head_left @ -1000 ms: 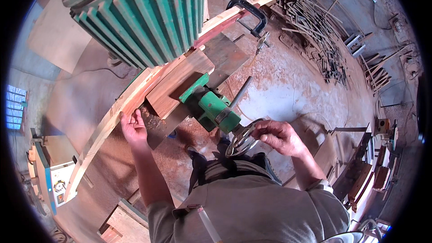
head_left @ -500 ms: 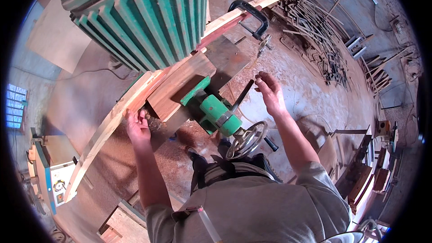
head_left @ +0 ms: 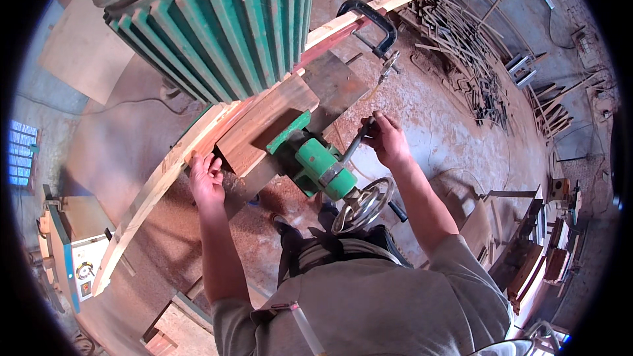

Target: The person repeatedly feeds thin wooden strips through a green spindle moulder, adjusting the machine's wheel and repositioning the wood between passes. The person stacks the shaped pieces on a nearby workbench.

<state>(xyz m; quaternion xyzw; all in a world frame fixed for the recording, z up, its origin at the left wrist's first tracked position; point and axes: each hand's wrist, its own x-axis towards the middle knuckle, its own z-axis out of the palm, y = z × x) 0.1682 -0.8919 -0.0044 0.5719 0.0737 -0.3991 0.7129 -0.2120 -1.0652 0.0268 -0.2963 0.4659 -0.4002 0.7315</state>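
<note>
My right hand (head_left: 386, 140) is closed round the upper end of a dark lever (head_left: 356, 142), which slants up from a green clamp unit (head_left: 323, 167). A spoked metal handwheel (head_left: 364, 206) sits at the near end of that unit. Beyond it, a brown wooden block (head_left: 267, 125) lies on the metal machine table (head_left: 336, 82), against a long wooden beam. My left hand (head_left: 207, 179) is beside the block's lower left corner, fingers curled loosely and apart, holding nothing. A green ribbed motor housing (head_left: 211, 26) hangs over the beam and hides part of it.
The long pale beam (head_left: 145, 207) crosses from lower left to upper right; a black G-clamp (head_left: 389, 29) grips its far part. Scrap wood strips (head_left: 455, 53) are heaped at the far right. A control box (head_left: 84, 273) stands at left, and stacked boards (head_left: 527, 267) at right.
My right hand has moved left and slightly down and closed on the lever, whose upper end it now covers. My left hand has shifted slightly right, still without holding anything.
</note>
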